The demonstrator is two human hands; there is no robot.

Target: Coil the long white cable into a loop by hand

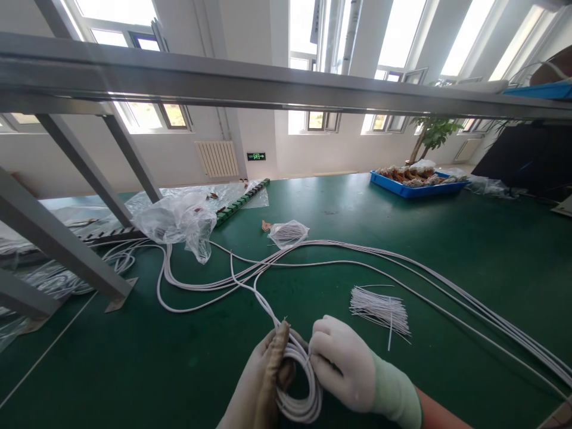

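Note:
My left hand (263, 378), in a worn beige glove, is closed around a small coil of white cable (300, 398) near the bottom of the view. My right hand (342, 363), in a white glove, pinches the same coil from the right side, fingers curled on its loops. From the coil a white cable strand (250, 285) runs up across the green table (357, 238) to a long bundle of white cables (447, 280) that sweeps off to the right. A small pile of thin white twist ties (379, 308) lies just right of my right hand.
A crumpled clear plastic bag (179, 220) and a small bag of ties (288, 232) lie further back. A grey metal frame leg (58, 244) stands at the left, with a beam (286, 83) overhead. A blue tray (415, 185) of parts sits at the far right.

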